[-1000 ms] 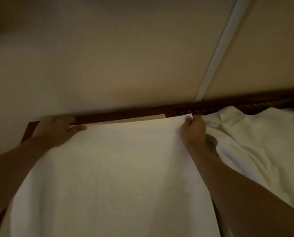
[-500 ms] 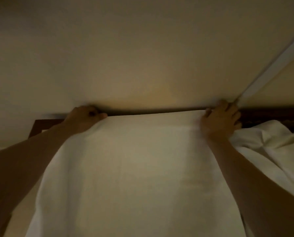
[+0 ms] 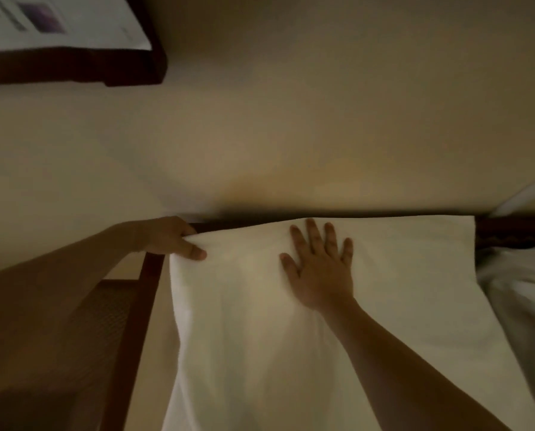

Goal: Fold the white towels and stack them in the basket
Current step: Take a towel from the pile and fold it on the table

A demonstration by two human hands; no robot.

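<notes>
Smoothing a towel point(image 3: 384, 306) flat against the wall-side edge.

Left hand point(image 3: 169, 237) pinching the far left corner, thumb on top, fingers curled behind; right hand point(image 3: 319, 272) flat with fingers spread, pressing mid-towel near the far edge, gripping nothing. Spread over a dark wood-framed surface point(image 3: 149, 275), possibly a woven-panel table, dim light so hard to say. Plain white, wide, smooth, far edge straight, few creases. More crumpled white cloth point(image 3: 517, 290) just beside on the right. Likely soft, light, limp, no slip risk; best taken at the two far corners for the fold. Basket not in view.
</notes>
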